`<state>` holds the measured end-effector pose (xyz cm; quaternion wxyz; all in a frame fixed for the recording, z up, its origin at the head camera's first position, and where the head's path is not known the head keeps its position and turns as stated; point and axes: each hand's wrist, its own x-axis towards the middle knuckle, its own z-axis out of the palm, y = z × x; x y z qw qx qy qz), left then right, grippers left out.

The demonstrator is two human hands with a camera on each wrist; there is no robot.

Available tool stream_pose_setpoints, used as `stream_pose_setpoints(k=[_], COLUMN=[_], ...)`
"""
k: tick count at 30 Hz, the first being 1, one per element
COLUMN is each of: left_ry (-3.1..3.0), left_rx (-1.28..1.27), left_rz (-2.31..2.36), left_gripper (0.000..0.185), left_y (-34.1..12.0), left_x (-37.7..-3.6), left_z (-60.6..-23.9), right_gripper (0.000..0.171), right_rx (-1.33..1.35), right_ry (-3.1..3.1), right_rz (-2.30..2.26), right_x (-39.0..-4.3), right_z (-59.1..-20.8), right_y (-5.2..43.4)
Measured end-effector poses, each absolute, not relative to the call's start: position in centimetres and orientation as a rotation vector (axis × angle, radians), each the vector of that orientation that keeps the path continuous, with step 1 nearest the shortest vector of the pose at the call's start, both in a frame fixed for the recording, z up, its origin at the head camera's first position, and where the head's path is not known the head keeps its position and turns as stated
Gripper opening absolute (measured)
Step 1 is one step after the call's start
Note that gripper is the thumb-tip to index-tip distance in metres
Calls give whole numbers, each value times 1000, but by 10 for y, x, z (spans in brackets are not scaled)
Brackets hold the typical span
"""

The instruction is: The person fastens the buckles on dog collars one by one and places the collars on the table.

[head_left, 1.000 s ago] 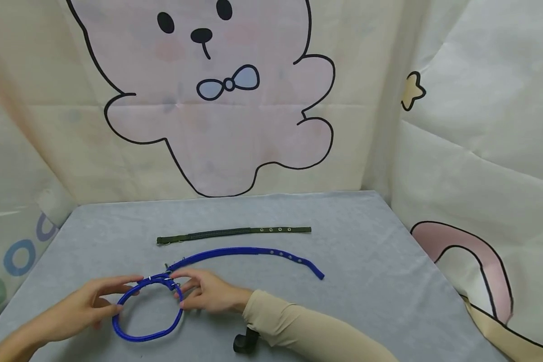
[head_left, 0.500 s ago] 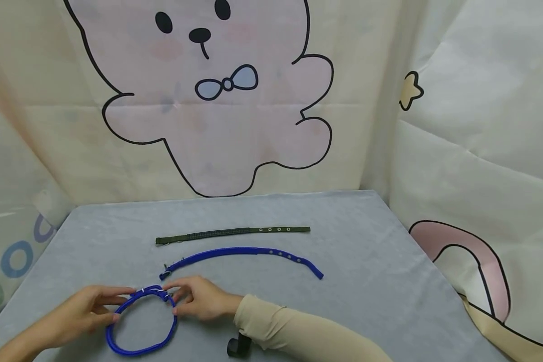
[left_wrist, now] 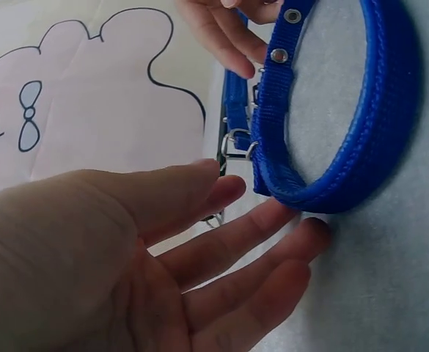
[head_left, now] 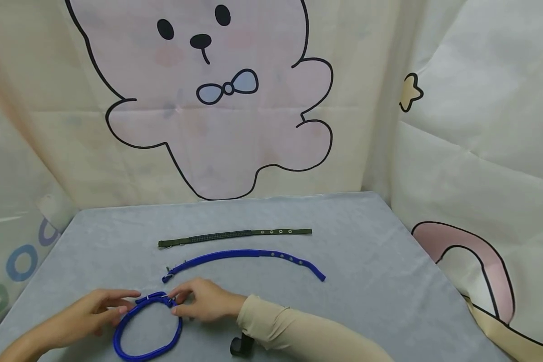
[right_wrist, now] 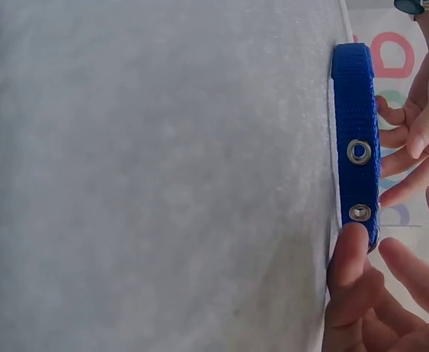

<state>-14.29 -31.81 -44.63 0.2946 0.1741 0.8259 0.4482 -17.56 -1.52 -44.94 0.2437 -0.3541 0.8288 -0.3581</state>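
Looped blue collar lies flat on the grey table cloth at the near left edge, closed into a ring with its buckle end at the top, between my two hands. My left hand sits at the ring's upper left; the left wrist view shows its fingers nearly straight and spread, tips against the outer side of the band, nothing gripped. My right hand is at the upper right of the ring, fingers lightly bent; in the right wrist view one fingertip touches the strap tail just below its metal eyelets. Whether the thumb closes on the strap I cannot tell. Just beyond the ring, a second blue collar lies unbuckled in a shallow arc. Behind that, a dark green collar lies straight. Small black object sits under my right sleeve, partly hidden.
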Motion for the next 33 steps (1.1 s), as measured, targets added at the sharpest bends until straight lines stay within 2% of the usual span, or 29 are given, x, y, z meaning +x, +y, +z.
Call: stream_pose_setpoints(k=[7, 33], left_ry=[2234, 2530], left_rx=[393, 627], left_rz=[1207, 1284], left_gripper=[54, 41], left_y=[-313, -265], left_x=[-143, -146], left_z=[-441, -399], right_gripper=[31, 32], right_rx=[-880, -879], right_ry=[2102, 2065], right_rz=[-1167, -1469], right_x=[-180, -198], right_z=[-448, -410], right_y=[-4, 75])
